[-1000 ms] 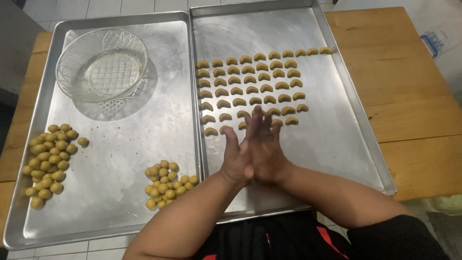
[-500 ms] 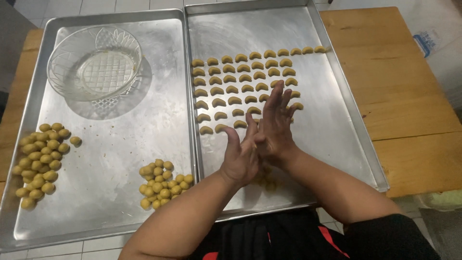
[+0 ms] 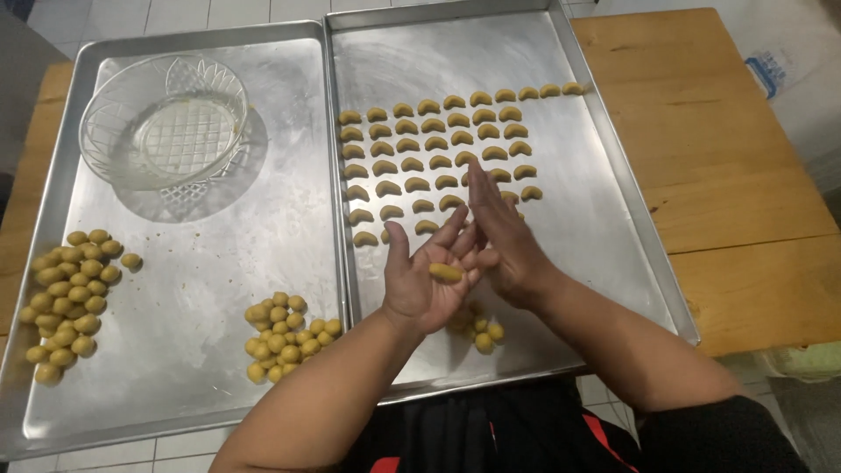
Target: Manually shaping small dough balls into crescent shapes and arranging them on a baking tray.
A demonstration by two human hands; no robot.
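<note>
Left hand (image 3: pixel 425 285) lies palm up, fingers spread; right hand (image 3: pixel 504 236) stands edge-on beside it, fingers straight

- Two trays sit side by side on the tabletop (image 3: pixel 736 131): left tray (image 3: pixel 289 184), right tray (image 3: pixel 604 201).
- A bowl (image 3: pixel 164 118) stands at the left tray's far end; two heaps of dough balls (image 3: pixel 68 302) (image 3: pixel 285 333) lie at its near end.
- Rows of crescents (image 3: pixel 438 158) fill the right tray's middle.
- Above that tray's near end, a dough piece (image 3: pixel 445 272) lies on the left hand (image 3: pixel 425 285), the right hand (image 3: pixel 508 245) just beside.
</note>
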